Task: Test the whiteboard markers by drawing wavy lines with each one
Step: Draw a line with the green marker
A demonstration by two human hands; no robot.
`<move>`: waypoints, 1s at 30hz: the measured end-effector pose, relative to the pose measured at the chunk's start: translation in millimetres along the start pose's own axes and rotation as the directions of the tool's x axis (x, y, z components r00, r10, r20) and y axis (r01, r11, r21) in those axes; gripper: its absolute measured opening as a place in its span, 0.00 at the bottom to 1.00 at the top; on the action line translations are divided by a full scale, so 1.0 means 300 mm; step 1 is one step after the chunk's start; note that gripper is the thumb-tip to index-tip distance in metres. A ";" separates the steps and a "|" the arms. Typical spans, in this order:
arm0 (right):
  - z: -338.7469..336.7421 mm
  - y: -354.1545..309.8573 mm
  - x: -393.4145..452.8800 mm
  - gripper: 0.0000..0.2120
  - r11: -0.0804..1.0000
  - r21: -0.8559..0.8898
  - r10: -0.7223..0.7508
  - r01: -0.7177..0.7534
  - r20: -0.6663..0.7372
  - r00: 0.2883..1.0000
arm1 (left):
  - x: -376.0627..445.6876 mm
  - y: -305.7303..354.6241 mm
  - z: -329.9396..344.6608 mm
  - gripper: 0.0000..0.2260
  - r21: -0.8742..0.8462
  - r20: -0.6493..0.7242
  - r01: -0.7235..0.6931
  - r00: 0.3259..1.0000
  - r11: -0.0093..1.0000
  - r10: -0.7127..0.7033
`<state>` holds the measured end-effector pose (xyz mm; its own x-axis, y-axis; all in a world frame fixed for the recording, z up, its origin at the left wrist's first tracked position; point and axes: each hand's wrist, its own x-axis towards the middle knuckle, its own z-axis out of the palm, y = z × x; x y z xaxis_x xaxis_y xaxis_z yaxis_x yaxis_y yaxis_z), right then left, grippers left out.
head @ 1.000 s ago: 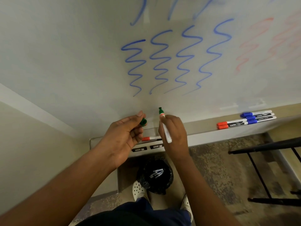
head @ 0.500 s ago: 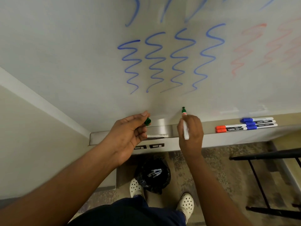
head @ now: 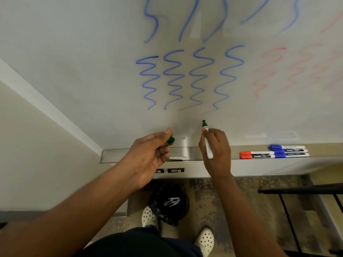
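My right hand (head: 217, 151) grips an uncapped green marker (head: 206, 138), its tip pointing up at the whiteboard (head: 92, 62) just below the blue wavy lines (head: 189, 78). Whether the tip touches the board I cannot tell. My left hand (head: 148, 154) pinches the green cap (head: 170, 140) between thumb and fingers, a little left of the marker. Faint red wavy lines (head: 269, 69) lie to the right on the board. Red markers (head: 257, 154) and blue markers (head: 289, 151) rest on the metal tray (head: 111, 154) at the right.
A white label or marker (head: 177, 158) lies on the tray by my left hand. Below the tray sits a black bin (head: 169, 203) with discarded markers, beside my white shoes. A dark metal frame (head: 300, 190) stands low right.
The view has shifted so more of the board's upper lines show. My right hand moved right then slightly back left with the green marker. The left hand keeps the cap.
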<state>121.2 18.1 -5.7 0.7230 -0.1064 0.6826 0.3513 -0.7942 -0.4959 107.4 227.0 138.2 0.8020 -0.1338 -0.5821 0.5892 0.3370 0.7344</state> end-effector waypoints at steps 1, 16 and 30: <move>-0.022 0.007 0.021 0.09 1.000 -0.011 0.004 -0.005 -0.039 0.999 | -0.003 -0.005 0.014 0.25 -0.001 0.004 -0.003 1.000 1.000 0.003; -0.148 0.155 -0.002 0.07 0.985 -0.051 0.165 -0.168 -0.058 0.985 | -0.005 -0.034 0.165 0.24 -0.058 0.001 -0.050 0.999 0.997 0.050; -0.251 0.262 0.030 0.12 0.998 -0.049 0.034 -0.028 0.121 0.992 | 0.006 -0.098 0.363 0.20 -0.084 0.000 -0.042 0.999 0.996 0.042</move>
<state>110.5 -90.4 1.8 0.8009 -0.0600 0.5957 0.3017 -0.8190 -0.4881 102.0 115.4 153.4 0.8263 -0.1193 -0.5504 0.5445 0.4193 0.7264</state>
